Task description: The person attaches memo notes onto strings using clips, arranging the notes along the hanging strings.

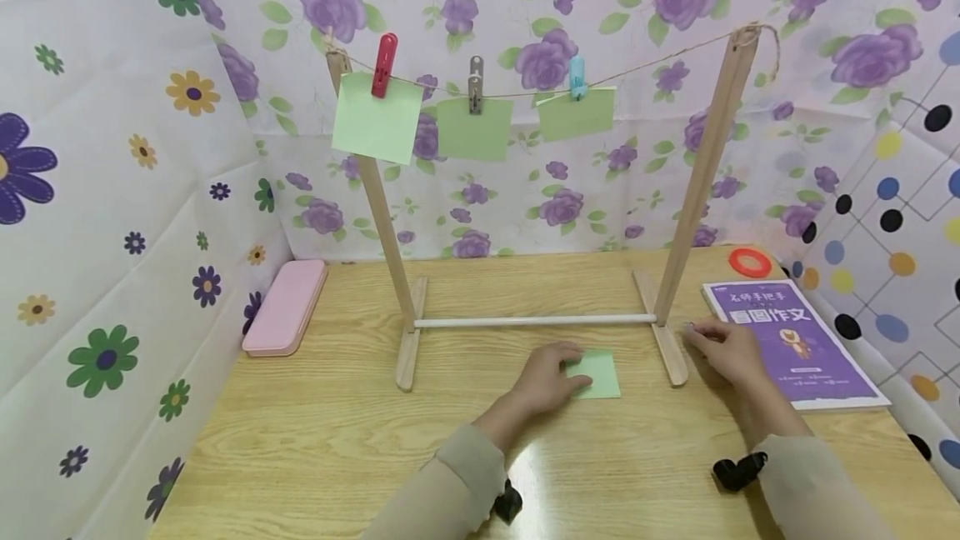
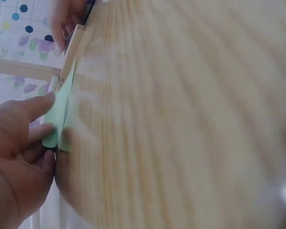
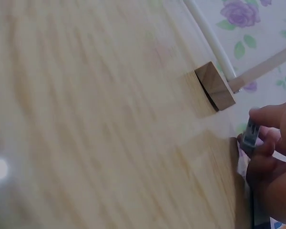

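My left hand holds a pale green sticky note low over the table, its thumb and fingers curled at the note's left side. In the left wrist view the note rises at a slant from the tabletop. My right hand, beside the rack's right foot, pinches a small grey metal clip between thumb and fingers. Above, a twine line carries green notes under a red clip, a silver clip and a blue clip.
Two wooden posts, left and right, hold the twine, joined low by a white rod. A purple book lies right, a red ring behind it. A pink case lies left. Patterned cloth hangs behind.
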`<state>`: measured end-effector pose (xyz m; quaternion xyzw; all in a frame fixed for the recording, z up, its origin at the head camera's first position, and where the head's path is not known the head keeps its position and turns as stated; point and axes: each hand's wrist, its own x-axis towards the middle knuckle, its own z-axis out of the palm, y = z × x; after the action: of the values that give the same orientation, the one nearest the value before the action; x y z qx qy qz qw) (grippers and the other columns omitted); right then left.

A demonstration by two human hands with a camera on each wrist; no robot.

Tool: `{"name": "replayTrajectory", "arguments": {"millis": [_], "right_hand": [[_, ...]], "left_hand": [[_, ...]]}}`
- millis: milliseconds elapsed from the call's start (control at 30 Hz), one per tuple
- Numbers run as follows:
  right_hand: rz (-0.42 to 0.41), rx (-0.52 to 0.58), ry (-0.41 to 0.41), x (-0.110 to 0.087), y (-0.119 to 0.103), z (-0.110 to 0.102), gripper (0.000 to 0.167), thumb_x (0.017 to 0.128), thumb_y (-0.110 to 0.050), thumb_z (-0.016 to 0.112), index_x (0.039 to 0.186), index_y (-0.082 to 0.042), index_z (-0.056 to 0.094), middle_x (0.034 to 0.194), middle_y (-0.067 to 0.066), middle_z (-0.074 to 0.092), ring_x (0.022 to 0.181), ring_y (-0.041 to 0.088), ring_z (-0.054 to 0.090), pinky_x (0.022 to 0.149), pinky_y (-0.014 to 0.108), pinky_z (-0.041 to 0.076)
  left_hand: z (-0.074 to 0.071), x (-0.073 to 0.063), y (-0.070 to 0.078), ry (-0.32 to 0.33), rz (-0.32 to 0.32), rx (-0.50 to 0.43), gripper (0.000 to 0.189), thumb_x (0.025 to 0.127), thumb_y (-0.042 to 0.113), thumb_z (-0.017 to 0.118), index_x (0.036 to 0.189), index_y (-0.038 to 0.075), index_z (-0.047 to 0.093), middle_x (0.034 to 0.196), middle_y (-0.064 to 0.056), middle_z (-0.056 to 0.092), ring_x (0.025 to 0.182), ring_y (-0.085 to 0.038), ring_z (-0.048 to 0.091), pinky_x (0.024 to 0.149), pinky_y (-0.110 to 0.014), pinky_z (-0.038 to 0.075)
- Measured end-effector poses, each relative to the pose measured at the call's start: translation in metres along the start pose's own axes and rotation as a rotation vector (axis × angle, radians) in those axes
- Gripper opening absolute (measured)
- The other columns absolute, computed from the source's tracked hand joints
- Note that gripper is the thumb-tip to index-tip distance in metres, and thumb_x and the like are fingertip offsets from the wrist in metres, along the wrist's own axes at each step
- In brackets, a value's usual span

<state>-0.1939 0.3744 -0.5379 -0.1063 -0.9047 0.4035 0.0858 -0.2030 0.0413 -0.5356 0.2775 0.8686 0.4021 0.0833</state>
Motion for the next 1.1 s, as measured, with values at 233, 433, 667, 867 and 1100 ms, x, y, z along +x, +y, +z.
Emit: {"name": "replayTrajectory", "arguments": {"millis": [233, 433, 667, 867, 1100], "right_hand": [[0.116, 0.229, -0.024, -0.005, 0.002, -0.001, 0.036, 0.098, -0.024, 0.070, 0.111, 0.010, 0.068, 0.080, 0.000, 0.070, 0.066, 0.003, 0.062, 0.056, 0.022, 0.059], [0.145, 0.275, -0.047, -0.008, 0.001, -0.001, 0.046, 0.099, -0.039, 0.066, 0.108, 0.007, 0.070, 0.069, -0.003, 0.069, 0.059, 0.007, 0.064, 0.050, 0.024, 0.058], [0.122, 0.385, -0.015, -0.012, 0.000, -0.003, 0.058, 0.101, -0.032, 0.065, 0.136, 0.006, 0.041, 0.083, -0.021, 0.066, 0.065, 0.004, 0.067, 0.053, 0.022, 0.059], [0.047, 0.419, 0.012, -0.015, -0.001, -0.008, 0.056, 0.099, -0.021, 0.069, 0.141, 0.011, 0.049, 0.091, -0.027, 0.066, 0.077, -0.005, 0.068, 0.065, 0.017, 0.061], [0.104, 0.687, -0.049, -0.020, 0.001, -0.013, 0.056, 0.096, -0.019, 0.073, 0.144, 0.000, 0.051, 0.095, -0.009, 0.074, 0.082, 0.007, 0.074, 0.069, 0.022, 0.063]], "left_hand": [[-0.002, -0.002, -0.002, 0.007, -0.017, -0.053, 0.037, 0.081, 0.012, 0.087, 0.114, 0.009, 0.071, 0.126, -0.004, 0.067, 0.122, -0.018, 0.059, 0.107, -0.026, 0.048], [-0.001, -0.001, -0.004, 0.029, 0.004, -0.081, 0.025, 0.082, 0.006, 0.086, 0.097, 0.014, 0.068, 0.110, 0.000, 0.070, 0.103, -0.008, 0.061, 0.093, -0.020, 0.053], [-0.007, 0.000, -0.008, 0.140, -0.028, -0.221, 0.034, 0.088, -0.007, 0.073, 0.114, 0.005, 0.054, 0.099, -0.005, 0.071, 0.089, -0.011, 0.065, 0.080, -0.020, 0.057], [-0.012, 0.000, -0.012, 0.184, -0.098, -0.354, 0.018, 0.091, -0.001, 0.072, 0.103, 0.013, 0.074, 0.104, 0.004, 0.071, 0.094, -0.011, 0.064, 0.084, -0.023, 0.058], [-0.019, 0.002, -0.010, 0.222, -0.279, -0.749, 0.025, 0.099, 0.001, 0.064, 0.122, 0.006, 0.070, 0.115, -0.010, 0.058, 0.095, -0.024, 0.070, 0.084, -0.032, 0.063]]}}
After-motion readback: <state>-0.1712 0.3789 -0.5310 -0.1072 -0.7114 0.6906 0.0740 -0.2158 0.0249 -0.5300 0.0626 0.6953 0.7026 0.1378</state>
